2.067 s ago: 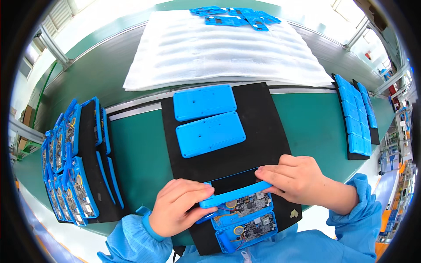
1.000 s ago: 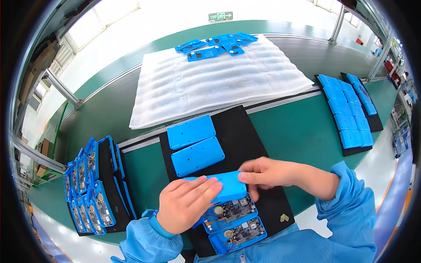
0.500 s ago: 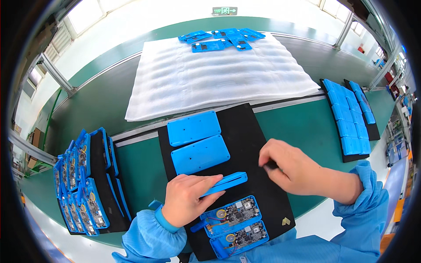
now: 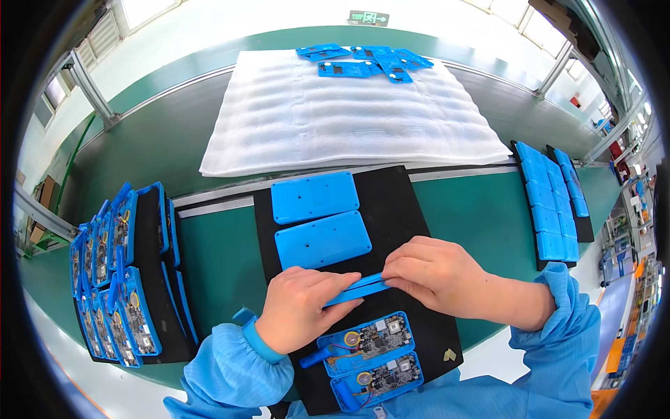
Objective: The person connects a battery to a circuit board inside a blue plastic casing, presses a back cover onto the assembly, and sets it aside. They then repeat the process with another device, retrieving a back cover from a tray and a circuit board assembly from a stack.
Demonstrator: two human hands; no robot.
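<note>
Between my two hands is a blue plastic device case (image 4: 354, 291), held edge-on above a black foam mat (image 4: 391, 202). My left hand (image 4: 301, 304) pinches its left end between thumb and fingers. The fingers of my right hand (image 4: 434, 276) are closed on its right end. A thin gap runs along the case's side. Just below lie two open blue half-cases with circuit boards (image 4: 373, 339), each with a round coin cell and wires. Beyond my hands, two closed blue cases (image 4: 322, 239) rest flat on the mat.
Stacked half-cases with boards (image 4: 132, 314) stand on black foam at the left. Rows of closed blue cases (image 4: 551, 202) fill black boards at the right. Behind, white foam sheeting (image 4: 349, 126) carries several blue parts (image 4: 349, 68). The green tabletop (image 4: 223, 258) shows around the mat.
My right hand has moved left and now grips the right end of the case; before, it was apart with fingers curled. My left hand keeps its hold. The view has shifted slightly.
</note>
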